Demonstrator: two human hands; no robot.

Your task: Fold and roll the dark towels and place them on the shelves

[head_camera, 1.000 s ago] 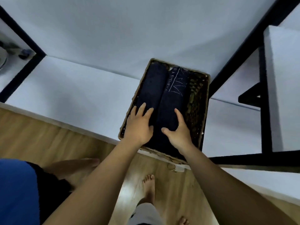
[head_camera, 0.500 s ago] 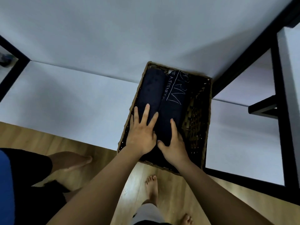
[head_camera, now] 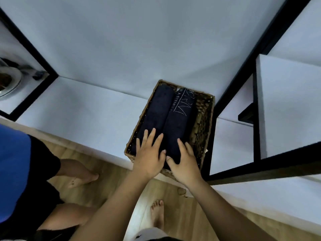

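1. The shelf is a white board in a black frame. Its left part lies bare, and the basket stands on its right part with the near rim at the shelf's front edge.
2. The plain roll lies along the basket's left wall. It is a dark towel wound tight into an even cylinder with no loose flap showing. Its long axis runs away from the person, leaning slightly right at the far end.
3. The left hand lies flat on the near end of the plain roll. The fingers are straight and spread and grip nothing. The rest of the roll stretches straight ahead of the fingertips.
4. The right hand is just beside the left, the thumbs almost meeting. It too is flat and holds nothing, its fingers resting on the near end of the lettered roll.
5. The lettered roll is parallel to the plain one and touches it along its length. It is equally dark, with pale printed letters at the far end that are too distorted to read.
6. Right of the lettered roll, a strip of basket floor shows along the right wall. This gap is nearer the right hand. Judging by the parallel rolls, a further roll would likely go in there lengthwise, on the same axis.
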